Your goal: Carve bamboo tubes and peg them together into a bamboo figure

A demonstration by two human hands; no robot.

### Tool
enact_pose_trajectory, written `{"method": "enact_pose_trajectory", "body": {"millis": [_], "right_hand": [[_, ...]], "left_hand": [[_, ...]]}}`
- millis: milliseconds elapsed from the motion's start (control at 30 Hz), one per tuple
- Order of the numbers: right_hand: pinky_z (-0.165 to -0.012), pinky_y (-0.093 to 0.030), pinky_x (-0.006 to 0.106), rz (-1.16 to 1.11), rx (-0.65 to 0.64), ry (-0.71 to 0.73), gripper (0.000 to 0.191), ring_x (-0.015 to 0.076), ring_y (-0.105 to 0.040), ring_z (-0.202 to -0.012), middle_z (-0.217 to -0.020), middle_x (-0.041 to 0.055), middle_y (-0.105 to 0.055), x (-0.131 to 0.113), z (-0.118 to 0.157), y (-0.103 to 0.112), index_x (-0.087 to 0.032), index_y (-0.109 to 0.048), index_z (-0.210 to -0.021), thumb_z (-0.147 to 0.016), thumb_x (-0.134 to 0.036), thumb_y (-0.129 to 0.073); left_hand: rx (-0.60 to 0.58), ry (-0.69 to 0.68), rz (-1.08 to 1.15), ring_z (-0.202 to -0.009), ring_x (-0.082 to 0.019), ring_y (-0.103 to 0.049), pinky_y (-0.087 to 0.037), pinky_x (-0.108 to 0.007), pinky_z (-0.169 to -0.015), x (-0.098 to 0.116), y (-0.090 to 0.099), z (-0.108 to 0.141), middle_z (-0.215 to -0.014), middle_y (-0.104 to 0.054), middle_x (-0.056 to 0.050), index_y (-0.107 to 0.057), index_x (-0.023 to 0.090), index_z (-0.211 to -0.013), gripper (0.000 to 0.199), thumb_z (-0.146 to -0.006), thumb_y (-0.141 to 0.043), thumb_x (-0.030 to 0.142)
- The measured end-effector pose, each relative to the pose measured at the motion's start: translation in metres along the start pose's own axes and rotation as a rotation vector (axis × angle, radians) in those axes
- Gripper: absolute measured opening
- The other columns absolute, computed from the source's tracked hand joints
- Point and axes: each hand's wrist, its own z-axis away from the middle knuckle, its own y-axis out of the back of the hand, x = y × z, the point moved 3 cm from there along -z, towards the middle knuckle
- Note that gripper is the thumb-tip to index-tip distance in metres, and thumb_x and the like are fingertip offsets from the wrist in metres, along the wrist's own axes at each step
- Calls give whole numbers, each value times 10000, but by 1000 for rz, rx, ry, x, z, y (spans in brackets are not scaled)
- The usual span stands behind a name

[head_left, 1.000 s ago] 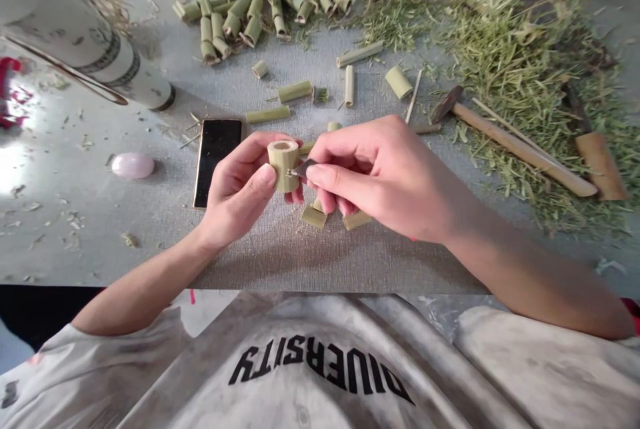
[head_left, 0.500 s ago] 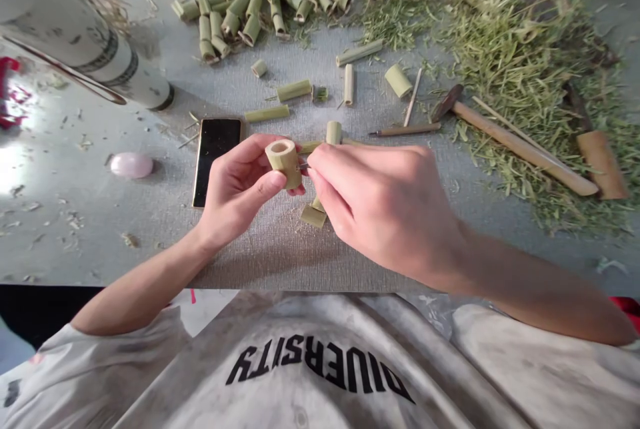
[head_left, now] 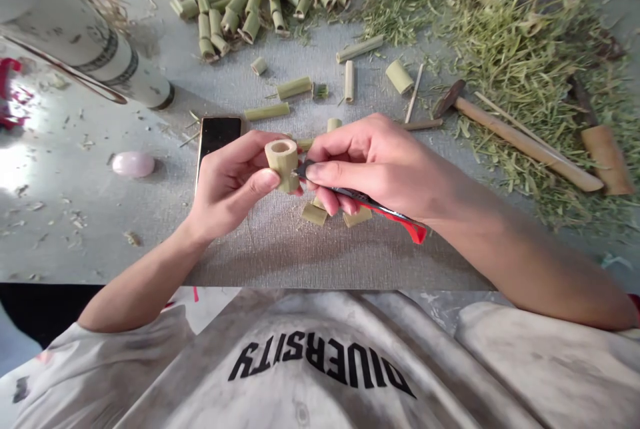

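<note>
Between the thumb and fingers of my left hand (head_left: 227, 182) is a short bamboo tube (head_left: 283, 166), its hollow end tilted up. My right hand (head_left: 375, 166) grips a slim black-and-red craft knife (head_left: 393, 213), whose tip meets the right side of the tube. A small rough mark shows where the tip touches; the fine end of the blade is too small to make out. Under my hands lie cut bamboo pieces (head_left: 314, 214). My left hand partly covers a dark phone (head_left: 220, 134).
A pile of bamboo sections (head_left: 240, 9) spans the back. To the right are green shavings (head_left: 525, 76), a wooden-handled hammer (head_left: 525, 142) and a wooden-handled blade (head_left: 607, 159). A tall white cylinder (head_left: 100, 49) and a pale pink stone-like object (head_left: 133, 164) stand on the left.
My right hand has turned, bringing the knife's black-and-red handle into view below the fingers. The tip stays at the tube's side, and the tube stays in my left hand.
</note>
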Motion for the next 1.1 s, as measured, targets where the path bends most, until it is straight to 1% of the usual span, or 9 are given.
{"method": "enact_pose_trajectory", "body": {"millis": [133, 200, 333, 500, 600, 700, 900, 1033, 1100], "right_hand": [[-535, -479, 199, 1, -107, 91, 229, 81, -597, -558, -701, -12, -722, -10, 5, 3, -172, -709, -866, -1090, -161, -659], [-545, -456, 221, 139, -30, 144, 255, 89, -592, -569, -703, -13, -719, -16, 9, 4, -180, -707, -842, -1088, -146, -648], [-602, -399, 277, 607, 235, 240, 320, 106, -530, -592, -625, -32, -616, -27, 19, 1, -197, -666, -747, -1041, -74, -636], [-673, -388, 323, 867, 265, 331, 311, 128, -511, -596, -628, -27, -593, -26, 25, -10, -203, -673, -803, -1075, -89, -575], [-657, -339, 338, 994, 304, 365, 308, 128, -434, -574, -633, -24, -561, -22, 26, -12, -195, -689, -833, -1101, -119, -557], [-637, -266, 344, 1105, 359, 390, 303, 142, -428, -609, -666, -8, -545, -18, 29, -15, -190, -677, -838, -1109, -156, -547], [-641, -183, 368, 1082, 362, 284, 305, 153, -349, -627, -686, 14, -464, -10, 27, -19, -218, -510, -778, -1078, -206, -561], [-643, -224, 368, 993, 321, 271, 336, 146, -354, -622, -688, 8, -485, -9, 21, -18, -224, -492, -797, -1133, -247, -489], [-648, -266, 362, 906, 308, 256, 344, 135, -339, -603, -649, -11, -479, -9, 18, -16, -226, -483, -769, -1109, -212, -533]], "left_hand": [[-53, 22, 119, -795, -197, -847, -728, -318, -717, -6, 2, 1, -1011, -861, -56, -812, 251, -1362, 302, -1125, -727, 417], [-40, 59, 165, -823, -219, -857, -746, -345, -727, -8, 1, 1, -1030, -869, -63, -818, 262, -1342, 287, -1118, -734, 420], [-22, 95, 191, -892, -239, -878, -762, -350, -749, -9, -3, 0, -1030, -872, -63, -829, 259, -1284, 255, -1101, -760, 424], [10, 143, 153, -908, -260, -881, -767, -383, -770, -10, -3, 1, -1023, -871, -64, -811, 255, -1245, 299, -1068, -798, 495], [5, 154, 147, -928, -265, -882, -770, -402, -801, -11, -2, 3, -1036, -873, -65, -800, 260, -1261, 298, -1077, -787, 494], [6, 128, 120, -893, -246, -875, -763, -383, -802, -9, -1, 3, -1004, -864, -61, -796, 240, -1255, 294, -1093, -772, 484], [8, 10, 18, -855, -161, -844, -724, -261, -772, 2, -5, -1, -1005, -833, -39, -789, 170, -1281, 225, -1123, -745, 324], [43, -32, -65, -862, -151, -841, -718, -224, -710, 4, -6, -1, -1064, -856, -52, -795, 177, -1271, 209, -1124, -744, 317], [55, -63, -100, -849, -143, -837, -718, -214, -690, 3, -6, -3, -1068, -859, -33, -809, 200, -1261, 207, -1105, -774, 332]]}}
